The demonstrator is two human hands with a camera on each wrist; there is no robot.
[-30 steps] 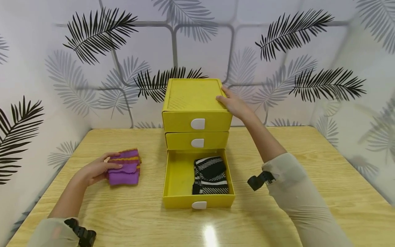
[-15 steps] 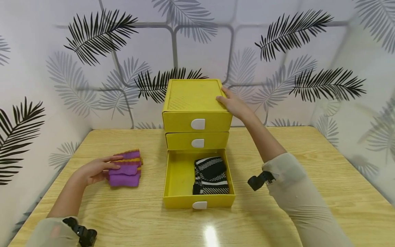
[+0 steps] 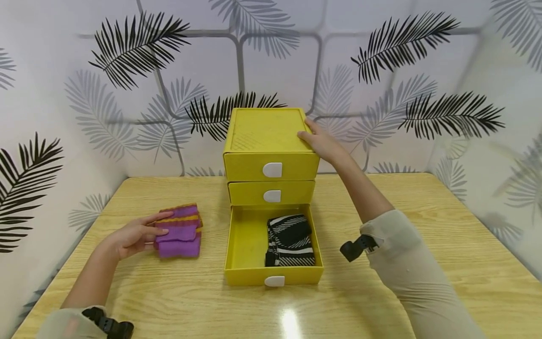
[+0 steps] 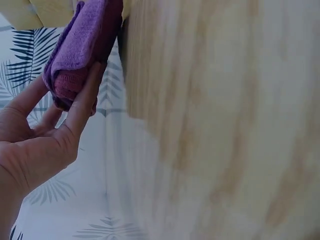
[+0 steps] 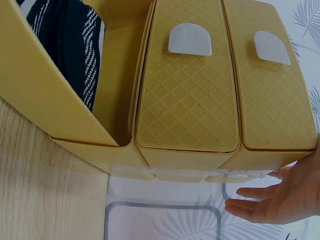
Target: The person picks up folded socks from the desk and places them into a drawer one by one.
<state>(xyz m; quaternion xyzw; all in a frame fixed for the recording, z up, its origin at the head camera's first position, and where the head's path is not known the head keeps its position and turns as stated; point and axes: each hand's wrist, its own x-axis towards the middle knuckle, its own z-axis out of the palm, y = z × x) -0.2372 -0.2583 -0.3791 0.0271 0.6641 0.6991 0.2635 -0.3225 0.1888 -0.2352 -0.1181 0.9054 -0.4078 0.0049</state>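
A folded purple knit cloth [image 3: 179, 234] with orange stripes is in my left hand [image 3: 133, 236], at the left of the table. My thumb and fingers pinch its left end, as the left wrist view also shows. My right hand [image 3: 323, 141] rests on the top right edge of a yellow drawer cabinet [image 3: 268, 129]. In the right wrist view, several of its fingers [image 5: 257, 192] reach out loosely beside the cabinet's side wall. The bottom drawer [image 3: 243, 240] is pulled out and holds a folded black-and-white patterned cloth [image 3: 292, 241] on its right side.
Above the open drawer, the top drawer [image 3: 247, 167] and middle drawer [image 3: 247, 193] are closed, each with a white tab handle. The cabinet stands on a wooden table [image 3: 169, 301], in front of a leaf-patterned backdrop [image 3: 275, 61]. Yellow floor shows in the open drawer's left half.
My left hand has moved a little to the right, carrying the purple knit cloth with it. My right hand stays on the cabinet, and the drawers have not moved.
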